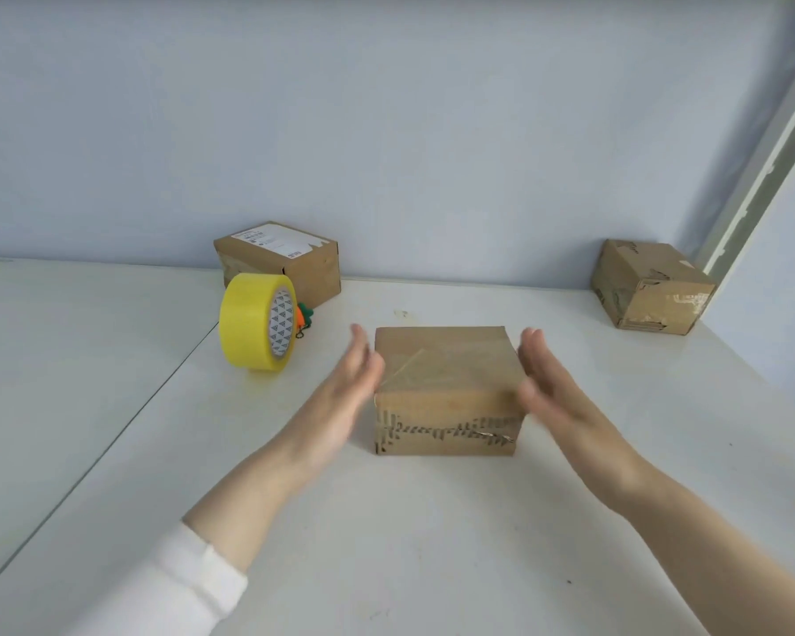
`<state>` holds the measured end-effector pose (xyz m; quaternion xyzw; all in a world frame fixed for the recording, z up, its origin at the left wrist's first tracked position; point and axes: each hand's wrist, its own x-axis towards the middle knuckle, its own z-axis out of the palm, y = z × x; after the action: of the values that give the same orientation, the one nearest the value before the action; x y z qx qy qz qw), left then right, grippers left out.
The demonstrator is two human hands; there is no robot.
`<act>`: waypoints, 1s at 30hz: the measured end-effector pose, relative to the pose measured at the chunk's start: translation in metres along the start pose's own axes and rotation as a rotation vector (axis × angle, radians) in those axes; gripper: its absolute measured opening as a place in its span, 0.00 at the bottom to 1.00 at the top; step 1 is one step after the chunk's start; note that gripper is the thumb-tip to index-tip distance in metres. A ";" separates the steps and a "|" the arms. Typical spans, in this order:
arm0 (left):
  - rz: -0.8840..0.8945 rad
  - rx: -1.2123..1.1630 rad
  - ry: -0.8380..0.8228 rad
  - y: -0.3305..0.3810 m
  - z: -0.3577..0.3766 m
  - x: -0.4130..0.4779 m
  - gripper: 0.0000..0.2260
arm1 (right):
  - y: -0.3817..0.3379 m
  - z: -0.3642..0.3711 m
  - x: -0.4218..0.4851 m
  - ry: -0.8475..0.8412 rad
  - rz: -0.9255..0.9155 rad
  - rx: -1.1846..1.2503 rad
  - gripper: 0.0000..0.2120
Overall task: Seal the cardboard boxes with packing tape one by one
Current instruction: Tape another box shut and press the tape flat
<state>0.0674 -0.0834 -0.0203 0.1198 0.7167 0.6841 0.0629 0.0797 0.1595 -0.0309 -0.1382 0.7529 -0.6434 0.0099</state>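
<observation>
Flanking box [446, 383] with left hand [347, 397] and right hand [551, 392], fingers straight, gripping nothing; contact blurred. With tape [255, 328] upright nearby.

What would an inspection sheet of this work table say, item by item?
Surface: white table, with a seam line running along its left part.
Job's things: middle box in front, torn strip on its near side; left box with a label and right box, both by the wall; yellow tape roll standing on edge.
Clutter: small orange and green trinket behind the tape roll.
Hands: left hand and right hand open, flanking the middle box; blurred, contact unclear.
Cables: nothing seen.
Surroundings: pale blue wall, white frame at right.
</observation>
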 end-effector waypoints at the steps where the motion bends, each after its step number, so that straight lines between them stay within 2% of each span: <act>1: -0.053 -0.139 0.070 0.003 0.001 0.006 0.36 | -0.004 0.001 0.005 0.096 0.071 0.109 0.41; 2: -0.110 -0.245 0.117 0.005 0.006 0.013 0.33 | -0.004 0.006 0.011 0.181 0.157 0.182 0.38; 4: -0.176 -0.245 0.128 0.004 0.023 0.018 0.28 | -0.003 0.025 0.022 0.275 0.283 0.275 0.26; 6: -0.166 -0.244 0.172 0.000 0.031 0.021 0.27 | -0.002 0.033 0.027 0.260 0.344 0.371 0.21; 9: -0.223 -0.304 0.117 0.002 0.026 0.025 0.28 | -0.006 0.019 0.029 0.133 0.312 0.455 0.23; 11: -0.272 -0.292 0.073 0.004 0.022 0.025 0.28 | -0.009 0.014 0.032 0.078 0.297 0.428 0.22; 14: -0.250 -0.209 0.029 0.004 0.021 0.025 0.21 | -0.008 0.017 0.032 0.065 0.267 0.335 0.21; 16: -0.120 -0.115 0.016 0.007 0.011 0.025 0.20 | -0.013 0.015 0.029 0.045 0.155 0.251 0.25; 18: 0.054 0.076 0.011 0.011 -0.003 0.023 0.22 | -0.022 0.010 0.023 0.019 0.011 0.099 0.28; 22: 0.281 0.451 -0.099 0.007 -0.016 0.011 0.20 | -0.026 0.002 0.011 -0.088 -0.179 -0.346 0.22; 25: 0.351 0.613 -0.066 0.015 -0.020 0.005 0.14 | -0.045 -0.001 0.008 -0.029 -0.181 -0.480 0.18; 27: 0.381 0.633 0.006 0.033 -0.012 0.015 0.15 | -0.064 0.005 0.018 0.038 -0.221 -0.619 0.26; 28: 0.372 0.666 0.024 0.041 -0.006 0.024 0.16 | -0.071 0.010 0.027 0.038 -0.231 -0.730 0.28; 30: 0.299 0.889 -0.011 0.050 0.011 0.042 0.19 | -0.075 0.024 0.043 -0.054 -0.176 -0.977 0.26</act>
<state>0.0338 -0.0605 0.0319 0.2409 0.9148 0.3114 -0.0901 0.0574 0.1167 0.0450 -0.2064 0.9513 -0.2101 -0.0906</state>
